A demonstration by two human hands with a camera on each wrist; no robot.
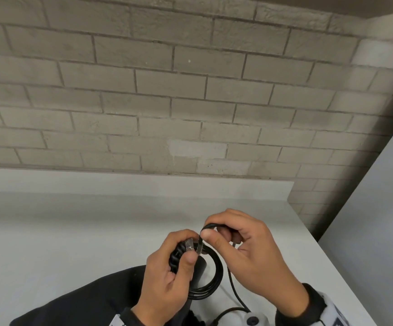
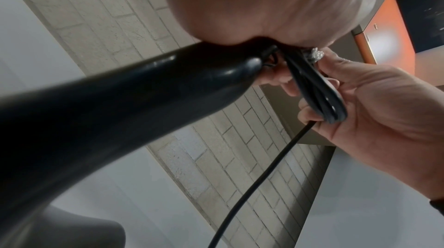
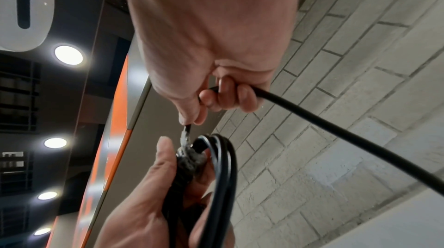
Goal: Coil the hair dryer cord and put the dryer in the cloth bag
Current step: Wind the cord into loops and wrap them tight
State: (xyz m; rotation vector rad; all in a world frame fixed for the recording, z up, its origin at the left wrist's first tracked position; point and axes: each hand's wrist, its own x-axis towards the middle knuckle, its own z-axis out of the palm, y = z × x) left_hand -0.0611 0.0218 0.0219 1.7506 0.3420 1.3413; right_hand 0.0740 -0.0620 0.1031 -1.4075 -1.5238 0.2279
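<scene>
Cord (image 1: 210,282) mostly coiled above the bench (image 1: 73,231): my left hand (image 1: 167,278) grips the loops, my right hand (image 1: 249,252) pinches the loose tail; bagging the dryer (image 2: 108,119) remains.

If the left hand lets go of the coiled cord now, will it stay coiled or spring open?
Probably springs open: the cord forms smooth, rounded loops, which suggests some stiffness. Only the left hand pinches them together; no tie is visibly fastened. The uncoiled tail runs through the right hand and would likely drag the loops loose.
</scene>
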